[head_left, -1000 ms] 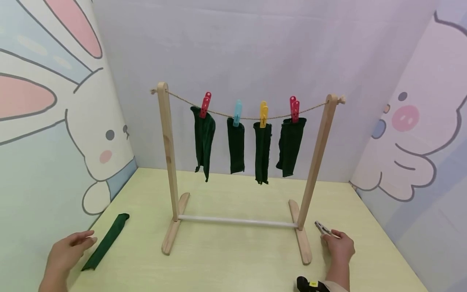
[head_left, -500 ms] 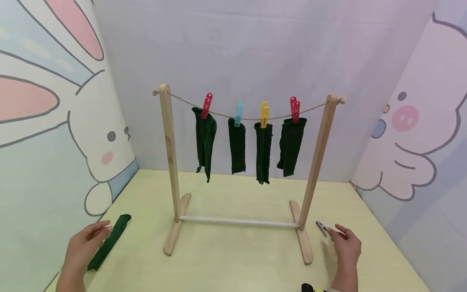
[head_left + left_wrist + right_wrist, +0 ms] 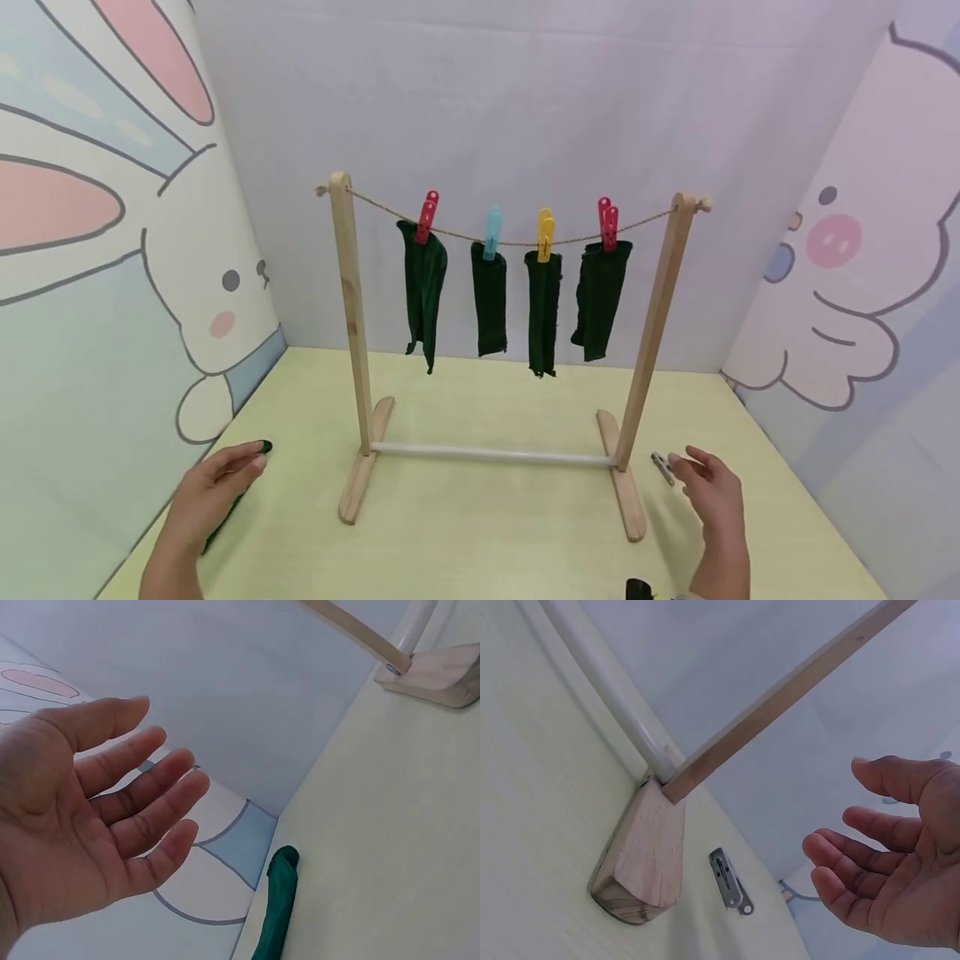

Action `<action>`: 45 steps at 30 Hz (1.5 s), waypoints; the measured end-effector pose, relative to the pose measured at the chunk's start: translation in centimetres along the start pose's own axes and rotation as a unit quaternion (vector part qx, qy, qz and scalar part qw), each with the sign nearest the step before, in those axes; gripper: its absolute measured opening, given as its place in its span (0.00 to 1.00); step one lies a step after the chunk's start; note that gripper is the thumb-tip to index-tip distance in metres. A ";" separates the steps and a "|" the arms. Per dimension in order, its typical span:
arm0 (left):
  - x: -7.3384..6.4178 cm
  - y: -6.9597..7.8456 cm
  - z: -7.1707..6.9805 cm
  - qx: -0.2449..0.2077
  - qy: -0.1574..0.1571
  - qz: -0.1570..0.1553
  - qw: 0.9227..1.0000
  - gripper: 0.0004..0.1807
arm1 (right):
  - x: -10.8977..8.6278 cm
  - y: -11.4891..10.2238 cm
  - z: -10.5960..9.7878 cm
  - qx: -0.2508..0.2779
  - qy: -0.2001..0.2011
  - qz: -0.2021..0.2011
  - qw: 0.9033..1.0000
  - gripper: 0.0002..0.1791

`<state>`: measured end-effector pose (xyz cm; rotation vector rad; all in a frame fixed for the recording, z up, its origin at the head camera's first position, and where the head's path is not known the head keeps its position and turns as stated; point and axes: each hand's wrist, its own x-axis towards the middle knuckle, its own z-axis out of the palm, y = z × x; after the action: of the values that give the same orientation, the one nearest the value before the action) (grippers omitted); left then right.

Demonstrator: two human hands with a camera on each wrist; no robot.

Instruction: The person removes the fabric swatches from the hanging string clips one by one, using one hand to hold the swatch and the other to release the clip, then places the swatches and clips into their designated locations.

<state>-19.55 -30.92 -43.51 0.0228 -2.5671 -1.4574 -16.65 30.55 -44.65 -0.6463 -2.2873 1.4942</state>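
Note:
Above a rolled dark green cloth [image 3: 280,904] lying on the tabletop, my left hand [image 3: 212,492] hovers with relaxed fingers, hiding most of the cloth in the head view. In the left wrist view the palm [image 3: 64,825] shows bare, apart from the cloth. Over on the right, a grey clothespin [image 3: 731,883] lies on the table beside the stand's wooden foot [image 3: 646,859]. My right hand [image 3: 711,487] floats close to the clothespin, fingers loosely bent around nothing. The right wrist view shows a gap between these fingertips and the clothespin.
A wooden stand with a white crossbar [image 3: 491,454] occupies the middle. From its rope [image 3: 517,243] hang several dark green cloths, held by red, blue and yellow clothespins [image 3: 546,236]. Cartoon-printed walls close in both sides. A black object [image 3: 638,589] shows at the front edge.
My right hand has let go of the grey clothespin, which stays on the table. My left hand has moved right and forward, from beside the rolled cloth to over it.

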 end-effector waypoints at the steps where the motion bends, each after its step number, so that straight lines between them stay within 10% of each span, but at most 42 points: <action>1: -0.1 0.2 0.2 -0.010 0.002 0.000 1.000 0.25 | -0.3 -0.3 0.1 -0.003 0.004 -0.003 1.000 0.33; 14: -2.3 2.1 4.2 -0.178 0.037 -0.072 0.981 0.20 | -3.0 -4.4 1.7 0.050 0.032 -0.035 0.998 0.25; 23: -0.1 -5.2 7.2 -0.188 0.042 -0.041 0.980 0.28 | -3.4 -5.9 3.5 0.088 0.016 -0.083 0.993 0.21; 32: -1.9 4.3 7.0 -0.200 0.023 -0.069 0.977 0.21 | -3.8 -7.7 5.1 0.129 -0.014 -0.096 0.987 0.18; 45: -1.2 5.9 8.3 -0.210 0.014 -0.037 0.977 0.20 | -4.2 -10.3 6.7 0.155 -0.079 -0.165 0.971 0.17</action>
<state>-19.33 -20.71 -42.76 0.0775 -2.2050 -1.9817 -18.44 19.63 -37.97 -0.0556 -2.0717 1.7284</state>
